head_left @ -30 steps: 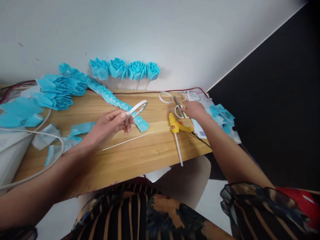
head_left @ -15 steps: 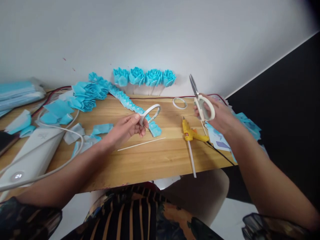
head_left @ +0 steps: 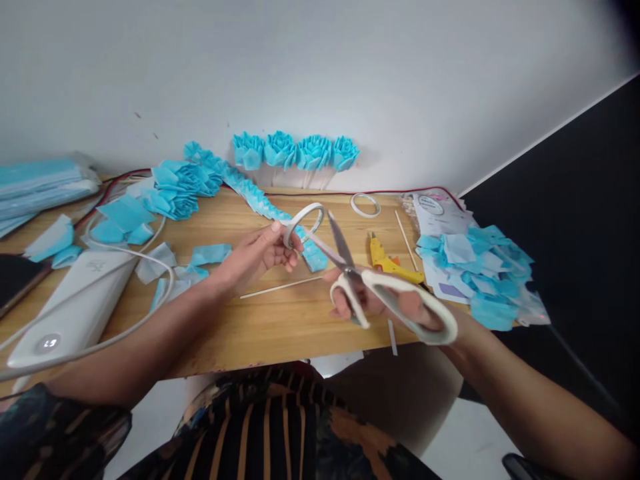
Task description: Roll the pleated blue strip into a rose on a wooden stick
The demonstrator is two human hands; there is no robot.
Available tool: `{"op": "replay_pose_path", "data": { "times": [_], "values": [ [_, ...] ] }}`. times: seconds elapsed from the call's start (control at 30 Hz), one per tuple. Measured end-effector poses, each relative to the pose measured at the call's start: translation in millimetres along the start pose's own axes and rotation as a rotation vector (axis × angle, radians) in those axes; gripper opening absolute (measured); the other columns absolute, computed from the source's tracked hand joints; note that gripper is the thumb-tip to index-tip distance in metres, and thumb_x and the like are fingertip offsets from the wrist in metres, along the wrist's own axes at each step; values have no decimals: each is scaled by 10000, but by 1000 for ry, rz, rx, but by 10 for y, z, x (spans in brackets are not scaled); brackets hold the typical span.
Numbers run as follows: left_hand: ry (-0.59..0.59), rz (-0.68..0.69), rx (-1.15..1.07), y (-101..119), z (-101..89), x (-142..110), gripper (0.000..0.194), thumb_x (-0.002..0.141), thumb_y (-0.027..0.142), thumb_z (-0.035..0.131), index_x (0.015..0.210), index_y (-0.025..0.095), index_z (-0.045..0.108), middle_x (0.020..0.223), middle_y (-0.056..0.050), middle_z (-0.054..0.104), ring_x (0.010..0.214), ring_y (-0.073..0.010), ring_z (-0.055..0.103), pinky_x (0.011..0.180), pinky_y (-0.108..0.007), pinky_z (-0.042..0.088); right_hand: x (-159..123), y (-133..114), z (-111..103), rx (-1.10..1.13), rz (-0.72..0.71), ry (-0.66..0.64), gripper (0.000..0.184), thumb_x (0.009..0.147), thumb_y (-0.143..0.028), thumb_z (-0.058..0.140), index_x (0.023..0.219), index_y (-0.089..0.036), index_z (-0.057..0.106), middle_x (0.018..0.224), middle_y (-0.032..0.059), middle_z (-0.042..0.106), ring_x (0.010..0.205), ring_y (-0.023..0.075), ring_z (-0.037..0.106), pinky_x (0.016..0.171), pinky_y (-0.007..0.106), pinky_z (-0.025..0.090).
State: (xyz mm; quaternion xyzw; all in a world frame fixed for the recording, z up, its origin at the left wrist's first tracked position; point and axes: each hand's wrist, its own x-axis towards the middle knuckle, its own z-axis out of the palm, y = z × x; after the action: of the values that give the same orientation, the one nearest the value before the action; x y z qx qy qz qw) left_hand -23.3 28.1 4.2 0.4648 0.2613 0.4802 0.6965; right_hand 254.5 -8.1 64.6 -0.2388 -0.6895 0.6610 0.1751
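Note:
Between the thumb and fingers of my left hand is a narrow white roll of tape, held up over the table. My right hand grips a pair of scissors with white handles. Their blades are spread and point at the tape roll, one blade tip close to its ring. Whether the blade touches the tape I cannot tell. Below my hands a thin white stick lies on the wood. A yellow glue gun rests beyond my right hand, partly hidden by it.
Blue paper-like roses stand along the wall. A pleated blue strip runs toward my left hand. A second tape roll lies at the back. Blue pieces are heaped at right. A white power bank with a cable sits at left.
My right hand has brought the scissors left and down toward the tape roll, and their blades have opened. My left hand still holds the roll in nearly the same place.

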Motion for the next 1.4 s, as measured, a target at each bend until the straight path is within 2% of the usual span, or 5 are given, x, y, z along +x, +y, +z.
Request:
{"op": "replay_pose_path", "data": {
  "times": [0.17,0.47,0.77,1.07,1.4],
  "values": [
    [1,-7,6,-6,6,-7,589,887,705,709,946,119,698,856,-99,695,740,-170,658,655,-272,573,104,31,109,168,72,-43,707,934,-745,580,1424,-239,635,1023,56,615,835,156,601,835,332,582],
    [1,18,13,-43,-45,8,614,897,728,676,983,120,685,880,-104,699,764,-178,668,709,-297,589,256,255,73,394,54,2,707,911,-760,606,1346,-206,667,862,24,595,724,131,570,615,243,559],
    [-28,43,45,-73,-29,-2,628,916,725,652,1000,106,712,895,-107,702,791,-186,675,725,-304,588,345,165,137,347,91,95,615,931,-714,628,1229,-178,677,799,-9,569,611,91,529,527,217,463],
    [-13,61,33,-66,-12,-1,598,896,719,685,956,123,697,882,-89,703,751,-177,680,691,-295,579,330,231,155,323,94,168,450,995,-608,607,1191,-214,700,704,-36,544,504,70,497,440,194,375],
    [-17,69,60,-91,-19,-10,584,925,701,661,987,122,709,876,-99,705,770,-178,666,696,-296,569,331,48,234,291,172,238,463,898,-584,743,1160,-204,707,684,-51,558,425,42,436,380,173,332]
  ]
}}
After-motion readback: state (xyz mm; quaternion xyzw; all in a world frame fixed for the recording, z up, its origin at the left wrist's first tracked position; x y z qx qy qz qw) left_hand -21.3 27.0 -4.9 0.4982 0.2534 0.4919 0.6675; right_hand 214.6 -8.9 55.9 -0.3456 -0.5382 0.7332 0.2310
